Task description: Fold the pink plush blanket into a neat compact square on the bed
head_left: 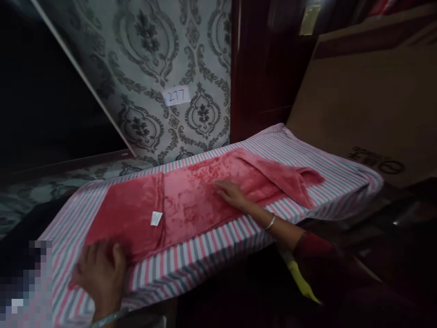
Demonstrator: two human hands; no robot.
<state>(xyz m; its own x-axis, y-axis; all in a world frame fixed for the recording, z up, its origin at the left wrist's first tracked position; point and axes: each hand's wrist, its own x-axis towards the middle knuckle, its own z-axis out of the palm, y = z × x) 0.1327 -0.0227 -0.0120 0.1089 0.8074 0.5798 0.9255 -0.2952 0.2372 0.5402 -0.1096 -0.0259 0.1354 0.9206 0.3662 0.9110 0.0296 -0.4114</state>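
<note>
A red plush blanket [191, 205], with its left part folded over, lies along a table under a striped cloth [191, 264]. A small white tag [156, 218] shows near the fold's edge. My left hand [102, 271] rests on the blanket's near left corner, fingers spread and thumb apart. Over the middle of the blanket is my right hand [232, 195], its fingers stretched out on the pile, holding nothing. To the right of it, the far end of the blanket is turned over, with a loose, curled corner on the striped cloth.
Behind the table stands a patterned wall [201, 68] bearing a paper label [176, 95] marked 277. A dark flat panel [51, 91] leans in at the left. At the right are a dark red door [262, 68] and a large cardboard box [362, 105].
</note>
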